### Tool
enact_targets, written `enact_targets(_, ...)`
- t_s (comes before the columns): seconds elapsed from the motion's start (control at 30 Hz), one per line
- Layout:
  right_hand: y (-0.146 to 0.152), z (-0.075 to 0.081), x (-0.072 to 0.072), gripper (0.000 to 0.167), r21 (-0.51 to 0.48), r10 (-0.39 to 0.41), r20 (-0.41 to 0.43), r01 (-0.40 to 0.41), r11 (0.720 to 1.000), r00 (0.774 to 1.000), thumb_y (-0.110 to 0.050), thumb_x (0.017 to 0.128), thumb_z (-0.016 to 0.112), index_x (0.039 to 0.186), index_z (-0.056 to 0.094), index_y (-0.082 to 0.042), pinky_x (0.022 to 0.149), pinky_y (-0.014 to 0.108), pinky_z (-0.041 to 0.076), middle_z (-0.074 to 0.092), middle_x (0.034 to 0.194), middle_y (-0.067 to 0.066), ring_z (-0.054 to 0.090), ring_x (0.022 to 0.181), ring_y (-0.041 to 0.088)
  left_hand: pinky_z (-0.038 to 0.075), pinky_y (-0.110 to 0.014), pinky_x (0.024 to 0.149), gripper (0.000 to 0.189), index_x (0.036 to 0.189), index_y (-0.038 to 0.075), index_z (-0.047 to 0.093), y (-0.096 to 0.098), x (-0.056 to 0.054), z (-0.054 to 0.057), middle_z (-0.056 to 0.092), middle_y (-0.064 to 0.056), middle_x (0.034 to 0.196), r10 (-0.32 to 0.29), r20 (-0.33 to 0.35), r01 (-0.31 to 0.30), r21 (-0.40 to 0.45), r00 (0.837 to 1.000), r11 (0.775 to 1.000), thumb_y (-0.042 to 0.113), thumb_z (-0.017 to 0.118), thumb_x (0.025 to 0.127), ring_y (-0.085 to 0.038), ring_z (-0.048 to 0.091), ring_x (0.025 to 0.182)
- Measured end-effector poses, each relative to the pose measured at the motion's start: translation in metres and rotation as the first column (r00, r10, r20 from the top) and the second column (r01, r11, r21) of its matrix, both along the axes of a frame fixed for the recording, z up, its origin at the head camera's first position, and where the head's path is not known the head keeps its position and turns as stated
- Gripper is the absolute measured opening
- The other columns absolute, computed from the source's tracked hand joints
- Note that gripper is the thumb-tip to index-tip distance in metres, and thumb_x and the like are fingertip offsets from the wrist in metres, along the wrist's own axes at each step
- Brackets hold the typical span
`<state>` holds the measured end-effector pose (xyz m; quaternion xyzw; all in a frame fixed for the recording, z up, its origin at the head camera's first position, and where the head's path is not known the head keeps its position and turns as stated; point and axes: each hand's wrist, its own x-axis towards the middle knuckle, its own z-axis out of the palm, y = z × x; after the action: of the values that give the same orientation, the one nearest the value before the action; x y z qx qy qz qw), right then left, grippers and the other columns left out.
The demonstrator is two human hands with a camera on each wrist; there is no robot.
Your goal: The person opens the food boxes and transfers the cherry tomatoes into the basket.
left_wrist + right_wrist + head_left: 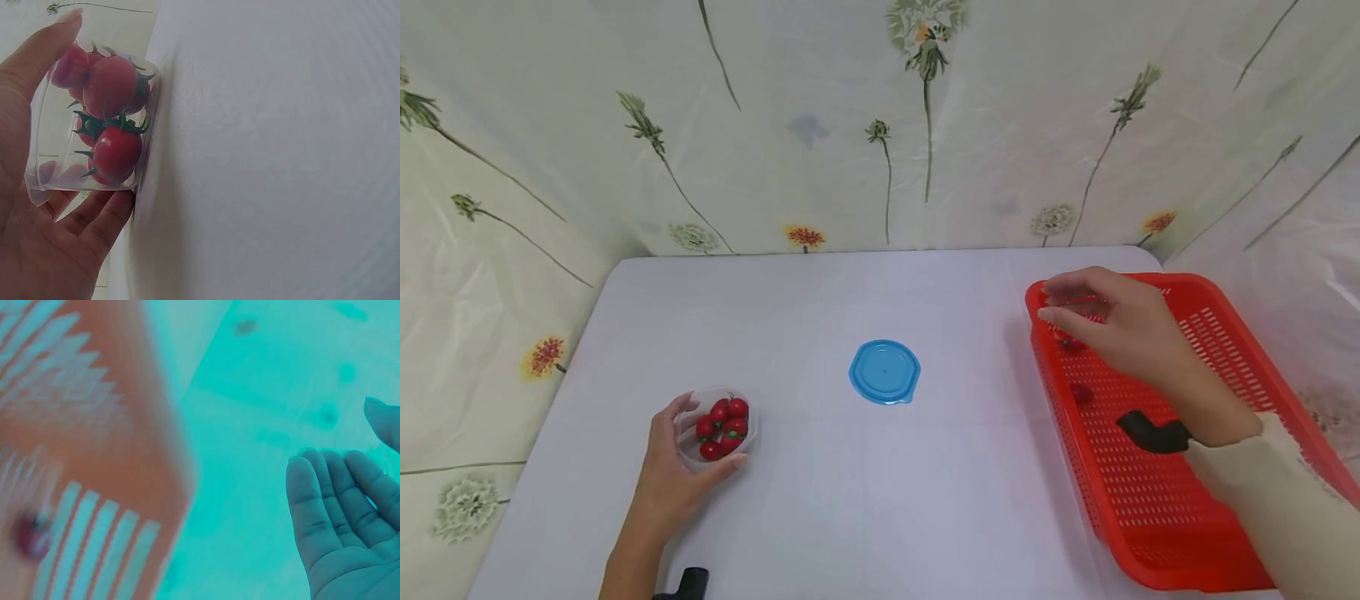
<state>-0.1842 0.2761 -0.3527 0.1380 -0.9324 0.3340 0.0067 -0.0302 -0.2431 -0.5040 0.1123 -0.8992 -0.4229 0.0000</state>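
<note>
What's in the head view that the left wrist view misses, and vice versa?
Only head: a flat blue plastic lid, a red rectangular perforated plastic basket and the right hand over it. Only left wrist: a side-on close-up of the red cherry tomatoes through the clear plastic container's wall. Both: tomatoes, container, the left hand holding it and the white tabletop.

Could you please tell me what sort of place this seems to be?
Probably a makeshift tabletop workspace, perhaps indoors, though nothing shows beyond the sheeting: it is flower-patterned and hangs behind a white table, with a red basket at right.
</note>
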Motion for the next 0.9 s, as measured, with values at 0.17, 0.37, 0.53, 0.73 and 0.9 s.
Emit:
enact_targets(0.17,-0.057,0.005,0.004,0.043,-0.015,0.241,-0.038,-0.242,0.97,0.97,-0.018,0.093,0.082,0.134,0.068,-0.013,0.087,0.022,0.058,0.071,0.126,0.004,0.07,0.111,0.021,0.044,-0.068,0.105,0.119,0.165,0.021,0.016,0.0,0.0,-0.001,0.037,-0.015,0.158,0.005,-0.005,-0.005,-0.002,1.0,1.0,0.049,0.092,0.078,-0.043,0.04,0.145)
enact_targets(0.37,-0.121,-0.005,0.013,0.054,-0.04,0.497,0.017,-0.497,0.867,0.867,-0.021,0.09,0.085,0.139,0.065,-0.011,0.092,0.037,0.06,0.071,0.129,0.001,0.071,0.112,0.017,0.043,-0.069,0.106,0.119,0.165,0.021,0.017,-0.001,0.0,-0.009,0.038,-0.014,0.157,0.002,-0.033,-0.002,0.0,0.999,1.0,0.05,0.092,0.077,-0.042,0.041,0.144)
enact_targets(0.53,-0.161,-0.02,0.022,0.046,-0.081,0.626,0.053,-0.621,0.78,0.778,-0.019,0.093,0.082,0.134,0.066,-0.006,0.095,0.029,0.057,0.071,0.123,-0.001,0.069,0.108,0.012,0.045,-0.066,0.106,0.116,0.164,0.023,0.02,0.004,-0.005,-0.014,0.039,-0.011,0.157,-0.029,-0.058,0.031,0.036,0.998,0.999,0.048,0.092,0.077,-0.039,0.042,0.145)
enact_targets(0.73,-0.217,-0.038,0.029,0.047,-0.03,0.706,0.123,-0.709,0.705,0.697,-0.024,0.097,0.079,0.138,0.065,-0.007,0.096,0.025,0.055,0.071,0.124,0.0,0.069,0.109,0.011,0.046,-0.065,0.105,0.115,0.164,0.024,0.02,0.003,-0.004,-0.01,0.04,-0.011,0.157,-0.016,-0.056,0.017,0.022,0.998,1.0,0.05,0.092,0.077,-0.038,0.043,0.144)
enact_targets(0.9,-0.264,-0.048,0.034,0.051,-0.044,0.763,0.158,-0.767,0.64,0.627,-0.024,0.097,0.078,0.142,0.062,-0.008,0.094,0.02,0.054,0.069,0.13,0.004,0.068,0.112,0.013,0.043,-0.067,0.108,0.115,0.164,0.022,0.02,-0.004,-0.001,-0.007,0.04,-0.013,0.156,-0.003,-0.065,0.003,0.004,0.998,1.0,0.048,0.092,0.078,-0.04,0.044,0.143)
